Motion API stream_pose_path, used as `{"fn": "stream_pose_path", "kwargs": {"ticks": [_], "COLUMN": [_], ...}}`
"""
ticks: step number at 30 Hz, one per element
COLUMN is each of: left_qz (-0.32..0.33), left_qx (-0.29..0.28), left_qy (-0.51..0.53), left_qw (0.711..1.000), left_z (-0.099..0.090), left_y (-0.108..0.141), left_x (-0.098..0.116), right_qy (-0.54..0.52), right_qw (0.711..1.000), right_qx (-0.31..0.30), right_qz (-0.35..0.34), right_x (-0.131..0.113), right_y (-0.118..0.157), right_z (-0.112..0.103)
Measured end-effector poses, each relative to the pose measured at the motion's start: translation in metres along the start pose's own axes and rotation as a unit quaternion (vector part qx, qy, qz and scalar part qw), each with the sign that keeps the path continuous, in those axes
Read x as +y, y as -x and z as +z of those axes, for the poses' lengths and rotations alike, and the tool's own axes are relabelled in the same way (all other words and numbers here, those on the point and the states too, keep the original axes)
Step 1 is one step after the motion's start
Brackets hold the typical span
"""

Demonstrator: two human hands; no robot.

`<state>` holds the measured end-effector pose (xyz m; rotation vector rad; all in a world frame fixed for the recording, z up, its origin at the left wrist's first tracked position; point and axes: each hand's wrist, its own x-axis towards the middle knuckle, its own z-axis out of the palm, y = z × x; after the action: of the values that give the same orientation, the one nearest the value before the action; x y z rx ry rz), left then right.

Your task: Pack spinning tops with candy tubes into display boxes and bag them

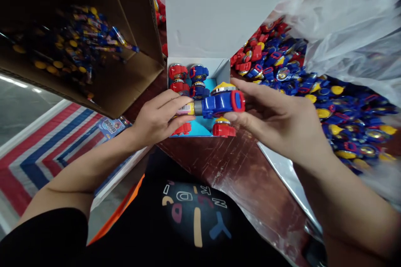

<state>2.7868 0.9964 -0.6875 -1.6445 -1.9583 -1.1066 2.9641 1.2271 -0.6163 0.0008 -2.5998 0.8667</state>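
Observation:
My right hand (278,119) grips a blue plastic toy (219,104) with a red loop at its end and a yellow-and-silver round part on top. My left hand (161,117) is closed on a small labelled tube (188,109), in line with the toy's grey end; the two appear to meet. Both are held above a white box (171,91) with a light blue inside. In the box lie several similar toys, among them a red toy (178,71), a blue toy (199,73) and another red toy (224,129) at the near right. My fingers hide part of the tube.
A deep cardboard carton (134,79) at left holds many small tubes (94,33). The white box's lid (219,12) stands raised. Heaped red and blue toys (291,71) lie at right beside clear plastic sheeting (354,29), on a dark red table (225,158).

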Motion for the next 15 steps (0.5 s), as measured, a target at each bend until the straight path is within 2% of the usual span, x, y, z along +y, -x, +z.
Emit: {"fn": "stream_pose_path", "kwargs": {"ticks": [3,6,8,11,13,15], "left_qz": [-0.003,0.001,-0.006,-0.016,-0.024,-0.033], "left_qx": [0.003,-0.015,-0.064,-0.148,-0.17,-0.171], "left_qy": [-0.04,-0.019,0.005,0.024,0.028,0.025], "left_qw": [0.999,1.0,0.998,0.989,0.985,0.984], "left_z": [0.003,0.008,0.014,0.027,0.036,0.042], "left_y": [0.001,0.004,0.01,0.019,0.024,0.027], "left_x": [-0.002,-0.009,-0.016,-0.027,-0.031,-0.03], "right_qy": [-0.023,0.123,0.246,0.366,0.389,0.399], "right_qw": [1.0,0.992,0.969,0.923,0.904,0.892], "right_qx": [0.003,0.006,-0.016,-0.116,-0.175,-0.206], "right_qz": [0.014,-0.009,-0.017,-0.017,-0.024,-0.049], "right_x": [-0.004,-0.009,-0.013,-0.016,-0.017,-0.017], "right_y": [-0.002,-0.007,-0.012,-0.02,-0.026,-0.03], "right_z": [-0.006,-0.018,-0.02,-0.002,0.015,0.027]}}
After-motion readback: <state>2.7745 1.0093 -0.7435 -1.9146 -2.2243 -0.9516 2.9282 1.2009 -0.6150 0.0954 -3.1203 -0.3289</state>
